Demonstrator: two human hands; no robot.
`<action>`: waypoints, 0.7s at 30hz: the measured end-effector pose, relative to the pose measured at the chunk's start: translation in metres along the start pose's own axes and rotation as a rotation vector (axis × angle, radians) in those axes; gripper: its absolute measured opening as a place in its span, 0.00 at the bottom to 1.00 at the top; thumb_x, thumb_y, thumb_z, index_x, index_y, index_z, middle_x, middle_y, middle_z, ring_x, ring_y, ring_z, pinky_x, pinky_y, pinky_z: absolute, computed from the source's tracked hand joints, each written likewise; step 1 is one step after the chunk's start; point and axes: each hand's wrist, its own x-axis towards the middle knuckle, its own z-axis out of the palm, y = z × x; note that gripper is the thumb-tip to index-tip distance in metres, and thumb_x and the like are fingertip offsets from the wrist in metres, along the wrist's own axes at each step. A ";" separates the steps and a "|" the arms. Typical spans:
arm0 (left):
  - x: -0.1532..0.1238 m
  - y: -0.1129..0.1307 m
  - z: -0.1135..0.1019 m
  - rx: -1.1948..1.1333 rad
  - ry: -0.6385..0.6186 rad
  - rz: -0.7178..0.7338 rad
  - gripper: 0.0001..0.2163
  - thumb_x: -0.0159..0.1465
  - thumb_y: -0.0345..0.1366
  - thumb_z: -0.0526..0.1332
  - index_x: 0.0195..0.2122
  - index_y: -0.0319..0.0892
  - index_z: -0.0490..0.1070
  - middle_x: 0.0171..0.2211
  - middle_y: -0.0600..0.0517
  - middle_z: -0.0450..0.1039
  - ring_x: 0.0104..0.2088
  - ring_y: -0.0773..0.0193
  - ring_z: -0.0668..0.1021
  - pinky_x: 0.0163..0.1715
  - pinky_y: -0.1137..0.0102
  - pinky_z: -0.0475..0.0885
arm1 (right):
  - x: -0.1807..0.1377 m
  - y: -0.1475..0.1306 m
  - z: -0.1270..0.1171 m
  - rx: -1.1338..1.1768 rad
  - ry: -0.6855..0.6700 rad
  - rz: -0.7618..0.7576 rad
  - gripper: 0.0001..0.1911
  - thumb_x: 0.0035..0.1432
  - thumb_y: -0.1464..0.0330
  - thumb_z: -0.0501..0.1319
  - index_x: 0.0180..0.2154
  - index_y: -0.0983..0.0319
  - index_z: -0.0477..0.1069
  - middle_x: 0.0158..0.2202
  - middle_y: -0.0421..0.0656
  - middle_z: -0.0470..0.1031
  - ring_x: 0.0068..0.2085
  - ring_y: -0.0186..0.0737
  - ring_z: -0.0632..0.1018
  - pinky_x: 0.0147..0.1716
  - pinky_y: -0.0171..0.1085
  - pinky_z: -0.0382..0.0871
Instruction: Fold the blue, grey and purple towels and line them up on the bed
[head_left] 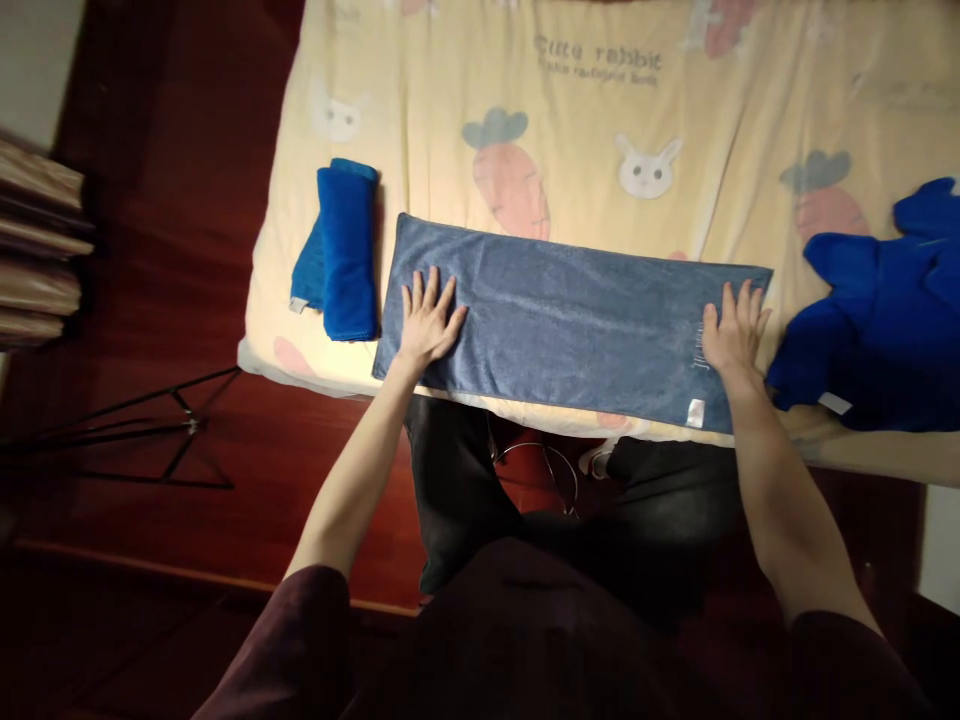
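A grey-blue towel lies spread out as a long strip along the near edge of the bed, with pale lettering and a white tag at its right end. My left hand rests flat on the towel's left end, fingers spread. Over the right end, my right hand also lies flat with its fingers apart, partly covering the lettering. Just left of the towel are folded bright blue towels, one lying over another. A crumpled heap of blue towels sits to the right of my right hand.
The bed has a yellow sheet printed with carrots and rabbits. On the dark red floor to the left stand the thin black legs of a tripod. A gathered shiny curtain hangs at the far left. My legs are against the bed's near side.
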 end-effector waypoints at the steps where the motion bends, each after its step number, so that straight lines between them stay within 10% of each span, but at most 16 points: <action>1: -0.004 0.009 0.004 -0.007 -0.005 0.020 0.34 0.73 0.56 0.48 0.77 0.46 0.53 0.79 0.47 0.41 0.78 0.43 0.39 0.74 0.38 0.36 | -0.006 -0.007 -0.004 -0.012 0.016 -0.012 0.30 0.74 0.61 0.46 0.70 0.67 0.62 0.76 0.63 0.50 0.76 0.64 0.49 0.68 0.72 0.43; 11: -0.030 0.054 0.035 -0.018 0.050 0.029 0.33 0.74 0.52 0.47 0.76 0.43 0.54 0.78 0.45 0.40 0.78 0.45 0.43 0.75 0.41 0.37 | -0.088 -0.012 0.005 -0.047 -0.013 -0.056 0.33 0.72 0.61 0.46 0.74 0.60 0.56 0.77 0.52 0.51 0.77 0.58 0.51 0.72 0.69 0.46; 21: -0.011 0.077 0.034 -0.007 -0.026 0.167 0.33 0.73 0.55 0.50 0.76 0.48 0.55 0.78 0.48 0.44 0.78 0.44 0.42 0.75 0.40 0.38 | -0.052 -0.019 0.000 -0.064 -0.008 -0.149 0.33 0.72 0.60 0.51 0.74 0.59 0.55 0.78 0.51 0.50 0.77 0.60 0.50 0.71 0.71 0.46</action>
